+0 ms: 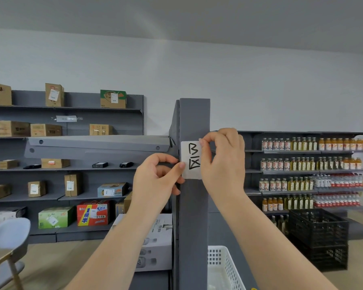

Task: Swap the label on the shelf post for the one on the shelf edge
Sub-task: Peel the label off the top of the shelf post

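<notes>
A white label point(190, 160) with black handwritten marks lies flat against the front of the grey shelf post point(194, 216), about mid-height in the view. My right hand point(222, 162) pinches the label's upper right corner between thumb and forefinger. My left hand point(157, 181) is at the label's left edge, with the thumb tip pressed on its lower left part and the other fingers curled. The grey shelf edge point(96, 146) runs left from the post; I see no label on it from here.
Grey shelving with cardboard boxes point(55, 95) fills the left. Shelves of bottles point(310, 162) stand at the right, with stacked black crates point(319, 237) below. A white basket point(222, 266) sits at the post's foot, a white carton point(155, 243) beside it, a chair point(6, 248) at lower left.
</notes>
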